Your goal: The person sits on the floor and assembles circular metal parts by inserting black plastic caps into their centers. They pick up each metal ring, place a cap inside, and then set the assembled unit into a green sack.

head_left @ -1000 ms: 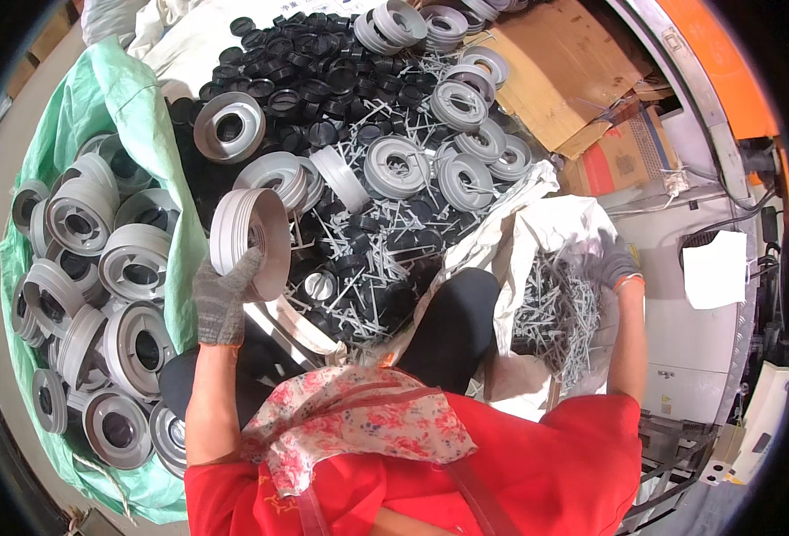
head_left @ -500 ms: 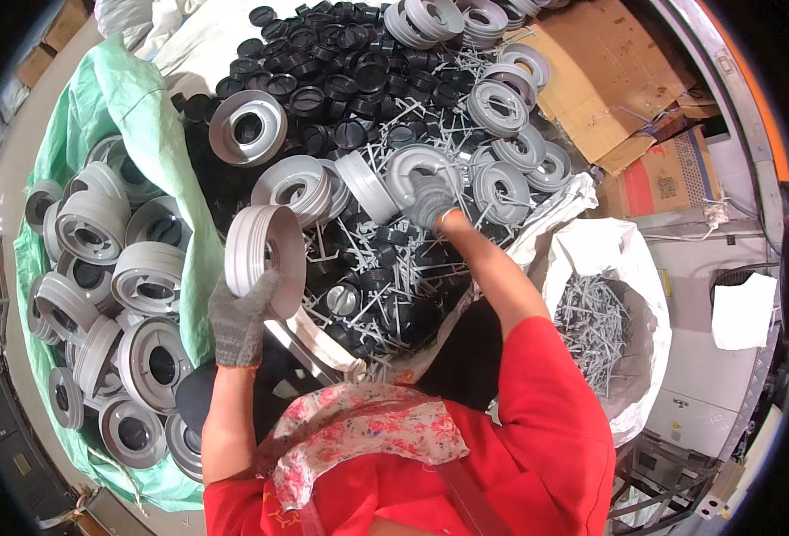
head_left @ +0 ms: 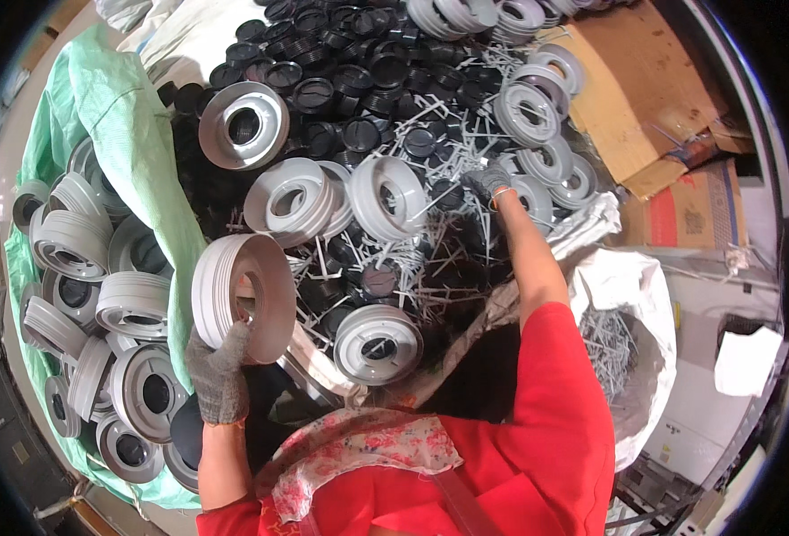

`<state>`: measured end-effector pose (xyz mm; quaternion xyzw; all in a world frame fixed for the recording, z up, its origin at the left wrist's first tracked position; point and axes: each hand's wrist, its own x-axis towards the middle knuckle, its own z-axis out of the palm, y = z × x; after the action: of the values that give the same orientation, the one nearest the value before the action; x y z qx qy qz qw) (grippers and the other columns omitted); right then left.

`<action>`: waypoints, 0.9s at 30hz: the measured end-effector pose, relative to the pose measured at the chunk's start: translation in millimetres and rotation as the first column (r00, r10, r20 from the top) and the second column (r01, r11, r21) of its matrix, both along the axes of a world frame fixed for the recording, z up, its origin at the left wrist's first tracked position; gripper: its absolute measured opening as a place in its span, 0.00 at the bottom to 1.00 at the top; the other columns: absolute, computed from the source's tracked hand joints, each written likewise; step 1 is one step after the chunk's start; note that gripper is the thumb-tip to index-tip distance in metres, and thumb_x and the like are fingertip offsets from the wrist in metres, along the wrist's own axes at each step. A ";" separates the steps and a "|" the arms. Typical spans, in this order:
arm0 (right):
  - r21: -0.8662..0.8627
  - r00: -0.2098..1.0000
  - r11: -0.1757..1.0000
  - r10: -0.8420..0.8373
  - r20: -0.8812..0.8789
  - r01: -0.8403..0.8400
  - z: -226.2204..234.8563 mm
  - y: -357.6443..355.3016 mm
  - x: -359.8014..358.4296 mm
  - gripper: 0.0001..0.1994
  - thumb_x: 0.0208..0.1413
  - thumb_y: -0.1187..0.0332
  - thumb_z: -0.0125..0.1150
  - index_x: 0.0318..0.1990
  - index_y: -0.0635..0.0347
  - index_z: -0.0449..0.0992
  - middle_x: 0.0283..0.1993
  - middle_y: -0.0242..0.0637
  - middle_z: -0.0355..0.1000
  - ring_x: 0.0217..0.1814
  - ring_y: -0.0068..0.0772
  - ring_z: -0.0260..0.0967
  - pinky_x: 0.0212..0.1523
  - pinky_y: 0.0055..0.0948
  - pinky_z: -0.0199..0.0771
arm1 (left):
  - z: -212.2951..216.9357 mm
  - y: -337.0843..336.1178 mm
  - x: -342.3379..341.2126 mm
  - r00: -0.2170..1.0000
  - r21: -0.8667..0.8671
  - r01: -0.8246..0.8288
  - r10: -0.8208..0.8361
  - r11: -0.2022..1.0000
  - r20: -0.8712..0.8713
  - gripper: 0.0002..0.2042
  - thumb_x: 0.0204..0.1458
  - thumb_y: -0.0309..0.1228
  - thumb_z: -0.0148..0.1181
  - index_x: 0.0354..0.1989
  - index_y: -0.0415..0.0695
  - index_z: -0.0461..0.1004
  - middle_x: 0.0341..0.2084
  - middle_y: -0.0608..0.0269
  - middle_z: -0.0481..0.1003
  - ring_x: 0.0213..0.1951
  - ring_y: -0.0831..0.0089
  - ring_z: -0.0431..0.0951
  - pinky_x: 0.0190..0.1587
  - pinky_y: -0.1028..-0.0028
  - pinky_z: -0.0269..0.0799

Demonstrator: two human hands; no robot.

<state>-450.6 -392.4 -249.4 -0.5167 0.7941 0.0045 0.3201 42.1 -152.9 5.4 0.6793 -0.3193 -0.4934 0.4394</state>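
Your left hand (head_left: 218,375) clamps a grey ring (head_left: 241,297) beside the ring-filled green sack (head_left: 135,170); right hand (head_left: 486,183) fingers unclear among grey sticks (head_left: 412,259).

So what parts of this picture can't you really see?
- Head view: the right hand in its grey knit glove reaches into the pile of thin grey plastic sticks; whether it grips anything is hidden.
- Round grey plastic wheels low in the green woven sack are covered by others.
- The white sack is partly behind the red sleeve.
- The left hand hides part of its grey ring.

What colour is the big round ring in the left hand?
Light grey ring, held by the gloved left hand; seen in the head view.
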 end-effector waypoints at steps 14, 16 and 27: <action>0.096 0.883 0.878 0.464 0.073 -0.470 -32.4 -3.6 37.1 0.32 0.37 0.39 0.64 0.49 0.46 0.74 0.50 0.52 0.69 0.54 0.47 0.65 0.53 0.32 0.64 | -1.4 -5.8 -18.7 0.999 0.033 -0.039 0.040 0.999 -0.024 0.18 0.41 0.32 0.66 0.41 0.39 0.72 0.33 0.66 0.74 0.34 0.79 0.73 0.38 0.78 0.68; 0.099 0.808 0.803 0.578 0.116 -0.588 -20.0 12.5 55.4 0.32 0.37 0.40 0.65 0.49 0.48 0.74 0.49 0.53 0.69 0.54 0.47 0.65 0.53 0.32 0.64 | 0.2 -6.9 -19.8 0.999 0.032 -0.031 0.031 0.999 -0.011 0.18 0.40 0.30 0.66 0.41 0.39 0.72 0.33 0.66 0.75 0.34 0.80 0.73 0.38 0.78 0.68; -0.004 0.786 0.793 0.604 0.129 -0.609 21.0 44.2 102.2 0.36 0.33 0.44 0.69 0.49 0.57 0.73 0.48 0.60 0.67 0.51 0.48 0.67 0.52 0.34 0.66 | 9.3 -6.4 -23.5 0.999 0.028 0.012 -0.013 1.000 0.044 0.20 0.42 0.32 0.67 0.43 0.38 0.72 0.32 0.65 0.75 0.32 0.78 0.74 0.36 0.77 0.70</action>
<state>-348.3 -348.2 -228.4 -0.7373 0.5645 0.0901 0.3600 18.6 -159.3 14.7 0.6941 -0.3262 -0.4856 0.4195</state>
